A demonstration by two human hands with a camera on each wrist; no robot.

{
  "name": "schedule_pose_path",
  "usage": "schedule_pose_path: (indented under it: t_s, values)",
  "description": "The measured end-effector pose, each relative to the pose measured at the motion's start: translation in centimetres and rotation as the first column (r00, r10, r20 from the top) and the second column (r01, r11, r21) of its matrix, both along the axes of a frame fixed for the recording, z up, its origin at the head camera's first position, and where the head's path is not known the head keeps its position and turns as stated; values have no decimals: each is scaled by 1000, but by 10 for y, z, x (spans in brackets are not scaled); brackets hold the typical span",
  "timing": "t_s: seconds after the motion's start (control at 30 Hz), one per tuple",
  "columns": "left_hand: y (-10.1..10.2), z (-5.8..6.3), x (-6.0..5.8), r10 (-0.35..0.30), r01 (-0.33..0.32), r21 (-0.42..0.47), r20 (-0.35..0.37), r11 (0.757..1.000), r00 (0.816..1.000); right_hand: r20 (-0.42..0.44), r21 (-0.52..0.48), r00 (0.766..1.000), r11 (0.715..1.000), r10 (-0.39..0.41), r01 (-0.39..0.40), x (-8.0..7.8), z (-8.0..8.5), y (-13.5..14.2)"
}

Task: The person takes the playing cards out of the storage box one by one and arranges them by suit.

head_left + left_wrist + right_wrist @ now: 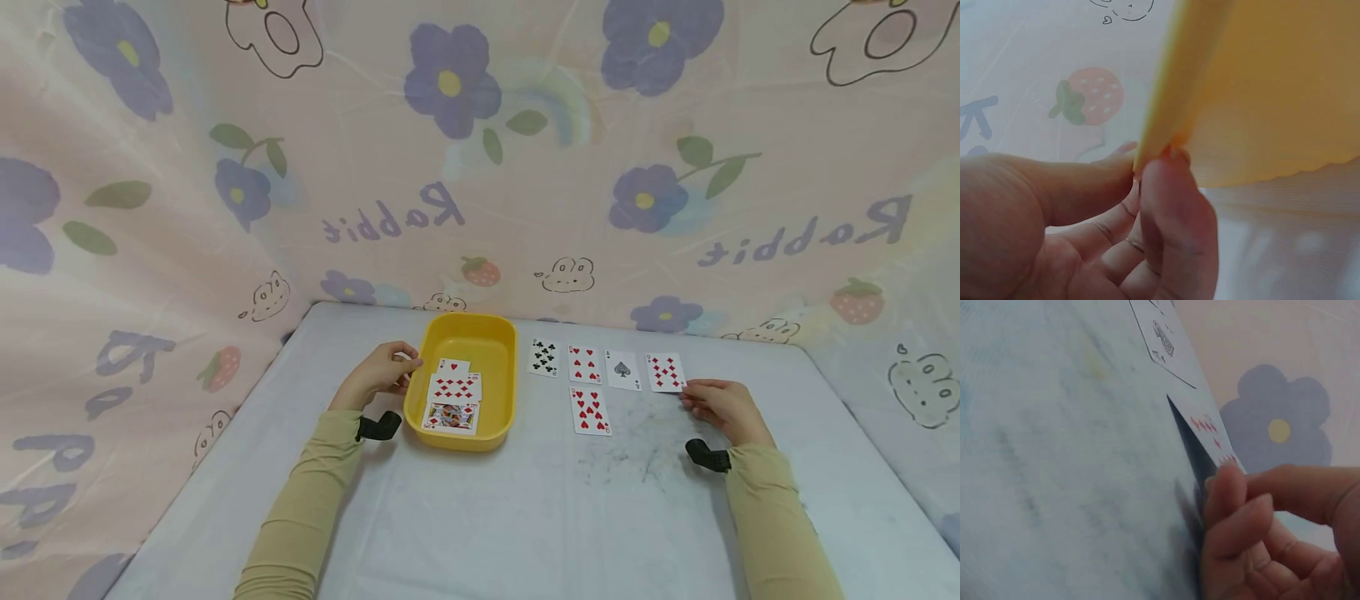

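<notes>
My left hand [378,372] pinches the left rim of a yellow plastic tray [510,367] between thumb and fingers; the left wrist view shows the tray's wall [1179,81] in that grip. Inside the tray lie a heart card [453,366], a red diamond card [455,387] and a face card [451,417], partly overlapping. On the right, my right hand [723,407] pinches the lower right corner of a diamond playing card [664,372]. In the right wrist view this diamond card [1205,428] is tilted, one edge lifted off the table.
Left of the held card lie an ace of spades [622,370], a heart card [584,364] and a club card [543,357] in a row. Another heart card [591,411] lies below them. A patterned cloth wall [525,233] stands behind the white table [525,517].
</notes>
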State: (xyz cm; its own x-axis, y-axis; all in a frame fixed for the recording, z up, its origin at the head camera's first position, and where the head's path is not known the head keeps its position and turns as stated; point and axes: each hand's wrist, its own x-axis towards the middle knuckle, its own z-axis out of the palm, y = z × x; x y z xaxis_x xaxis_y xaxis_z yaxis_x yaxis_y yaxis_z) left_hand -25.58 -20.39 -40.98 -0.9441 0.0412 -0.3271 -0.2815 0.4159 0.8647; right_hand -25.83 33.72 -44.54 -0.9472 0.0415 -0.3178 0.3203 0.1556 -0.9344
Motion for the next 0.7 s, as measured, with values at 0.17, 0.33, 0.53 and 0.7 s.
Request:
schedule_pose_path:
  t_s: [0.17, 0.33, 0.53, 0.7]
  values:
    - [1, 0, 0, 6, -6, -10, 2, 1000, 1000, -1, -22, 1000, 1000, -12, 12, -1, -2, 1]
    - [1, -1, 0, 10, -10, -17, 2, 1000, 1000, 2, -58, 999, 998, -32, 32, -1, -1, 1]
    - [1, -1, 0, 10, -10, -13, -4, 1000, 1000, 5, -53, 999, 998, -32, 32, -1, 0, 0]
    - [1, -1, -1, 14, -14, -18, 3, 1000, 1000, -2, -44, 1000, 999, -21, 21, -1, -1, 0]
